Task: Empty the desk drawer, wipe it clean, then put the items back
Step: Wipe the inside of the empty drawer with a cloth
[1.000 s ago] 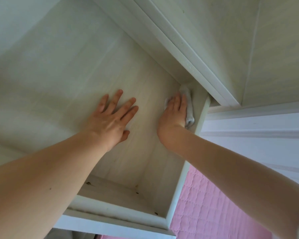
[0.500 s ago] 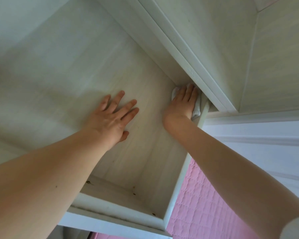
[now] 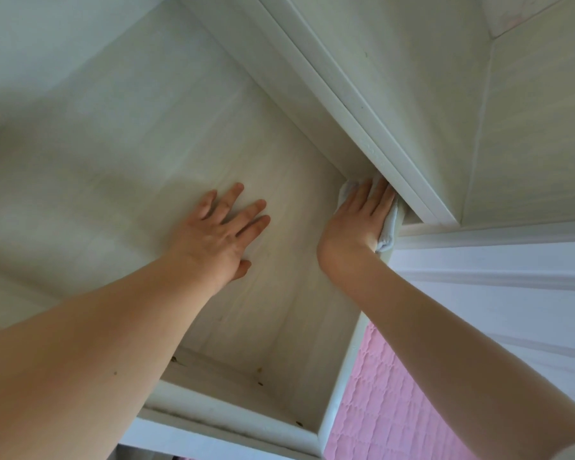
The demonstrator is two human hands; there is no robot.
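Pale whitewashed wood lines the drawer point(image 3: 186, 154), which stands pulled out and holds no items; only the two hands and a cloth are inside it. Judgement: emptying is done, the wipe is under way, and putting the items back is not yet begun.

Landmark: the drawer's far right corner, where the side wall passes under the edge of the counter point(image 3: 395, 134).

Right hand point(image 3: 359, 220): fingers straight and together, laid flat over a white cloth point(image 3: 387, 232) and pressing it against the side wall right at that corner. Fingertips reach the gap beneath the counter edge. Flat pressure, not a pinch; likely chosen so the cloth spreads over the wall and gets into the angle where dust collects. Cloth shows above the fingertips and below the palm edge, bunched.

Left hand point(image 3: 219, 230): open, fingers spread wide, palm down on the drawer floor, well toward the middle from the corner. It holds nothing. Probable purpose: to brace the drawer against the sideways push of the wiping hand.

Near front wall, nearest the viewer: small brown specks along its seam, not yet reached.

Pink quilted bedding point(image 3: 392, 410) lies below the drawer's right side, outside it.
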